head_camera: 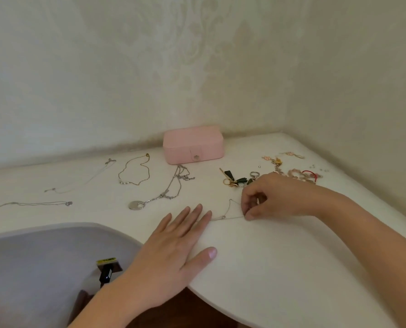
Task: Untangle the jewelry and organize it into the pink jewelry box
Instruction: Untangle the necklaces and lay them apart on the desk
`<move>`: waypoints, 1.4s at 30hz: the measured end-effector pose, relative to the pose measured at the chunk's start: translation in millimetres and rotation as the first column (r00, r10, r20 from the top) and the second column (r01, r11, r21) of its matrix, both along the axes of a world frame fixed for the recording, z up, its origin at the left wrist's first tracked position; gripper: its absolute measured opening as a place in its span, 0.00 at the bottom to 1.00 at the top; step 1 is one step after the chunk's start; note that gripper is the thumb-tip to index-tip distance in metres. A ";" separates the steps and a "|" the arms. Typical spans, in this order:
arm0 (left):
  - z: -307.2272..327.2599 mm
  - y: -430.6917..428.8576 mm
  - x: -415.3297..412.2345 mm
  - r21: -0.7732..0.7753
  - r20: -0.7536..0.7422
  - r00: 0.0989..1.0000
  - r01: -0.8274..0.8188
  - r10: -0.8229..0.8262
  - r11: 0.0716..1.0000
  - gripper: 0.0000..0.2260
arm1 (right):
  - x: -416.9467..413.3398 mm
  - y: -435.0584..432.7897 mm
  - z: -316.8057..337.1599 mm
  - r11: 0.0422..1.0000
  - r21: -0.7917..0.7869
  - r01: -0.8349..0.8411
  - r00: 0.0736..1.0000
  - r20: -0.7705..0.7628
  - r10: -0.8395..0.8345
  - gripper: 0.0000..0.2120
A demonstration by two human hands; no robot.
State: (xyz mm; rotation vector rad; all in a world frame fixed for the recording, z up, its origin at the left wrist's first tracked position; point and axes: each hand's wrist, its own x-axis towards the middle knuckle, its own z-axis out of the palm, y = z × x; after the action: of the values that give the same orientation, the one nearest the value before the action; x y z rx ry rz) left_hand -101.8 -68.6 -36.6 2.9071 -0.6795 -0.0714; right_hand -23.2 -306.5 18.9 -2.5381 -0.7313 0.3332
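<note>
1. Nearest, my left hand (173, 254) lies flat on the table (268, 268), fingers straight, fingertips pressing by one end of the thin chain (228, 210). I cannot tell whether they truly pin it. If they don't, a tug would drag the whole chain rather than loosen it.
2. Just beyond, my right hand (275, 197) pinches the other end of that chain between thumb and curled fingers. Pulling hard could tighten a knot or snap such fine links, I judge.
3. My right knuckles sit just beside the cluster of charms and rings (235, 178). A careless sweep may hook them into the chain.
4. To the left, the disc necklace (159, 197) lies near. Sliding the thin chain that way risks a fresh tangle.
5. Farthest, the pink box (193, 145) stands shut against the wall (197, 91), well apart from my hands. Both are busy, so opening it means letting go, and the chain could slip toward the table's edge.
</note>
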 end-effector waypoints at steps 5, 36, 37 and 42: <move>-4.0 16.4 -2.9 -0.024 0.000 0.996 -0.094 0.094 0.995 0.32 | -1.1 -5.3 3.6 0.999 -0.040 -0.032 0.996 -0.085 0.028 0.04; -12.0 41.5 -13.5 -0.343 0.082 0.997 0.017 0.012 0.939 0.16 | -4.1 -14.6 6.8 1.000 -0.014 0.011 0.984 -0.180 -0.013 0.05; -11.7 43.0 -13.5 -0.355 0.082 0.996 0.011 0.019 0.935 0.15 | -4.7 -14.3 7.5 1.000 -0.022 0.012 0.985 -0.174 -0.016 0.05; -10.3 45.4 -12.3 -0.402 0.082 0.996 -0.005 0.041 0.916 0.10 | -4.9 -14.6 8.4 1.000 -0.025 0.006 0.985 -0.175 -0.010 0.08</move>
State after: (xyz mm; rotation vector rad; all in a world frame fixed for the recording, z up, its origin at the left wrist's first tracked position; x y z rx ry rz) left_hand -114.1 -23.2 -46.9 2.5303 -0.5912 0.1811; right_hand -28.1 -321.1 27.3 -2.4948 -0.6528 0.5579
